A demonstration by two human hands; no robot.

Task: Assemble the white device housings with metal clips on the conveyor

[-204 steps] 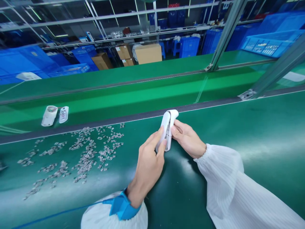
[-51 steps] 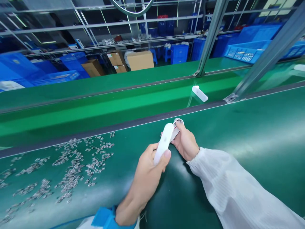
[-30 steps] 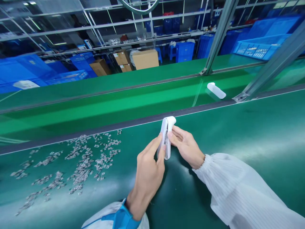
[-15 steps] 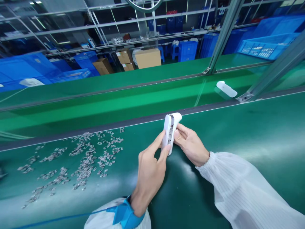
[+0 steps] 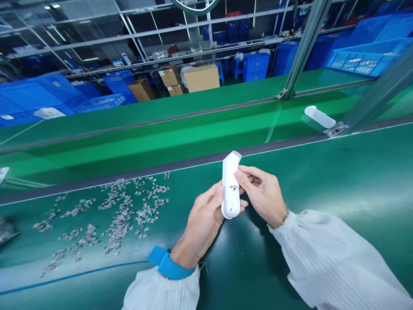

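A white, elongated plastic device housing point(image 5: 231, 183) with an angled upper end is held between my two hands, above the green work surface. Its face shows an opening with small holes in the lower half. My left hand point(image 5: 206, 219) grips the lower left side, thumb along the edge and the other fingers partly hidden behind. On the right side, my right hand point(image 5: 261, 191) pinches the middle with thumb and forefinger, its lower fingers curled near the back. A blue wrist strap point(image 5: 171, 263) with a cord circles my left wrist.
Many small metal pieces point(image 5: 121, 215) lie scattered on the work surface at left. Beyond the dark edge runs a green conveyor belt point(image 5: 161, 144), carrying another white housing point(image 5: 319, 117) at right. A metal post point(image 5: 306, 47), blue crates point(image 5: 256, 66) and cardboard boxes point(image 5: 201, 78) are farther back.
The housing has been turned, so its opening faces me rather than its gapped side. Both hands have shifted their hold on it. The housing on the belt has moved right.
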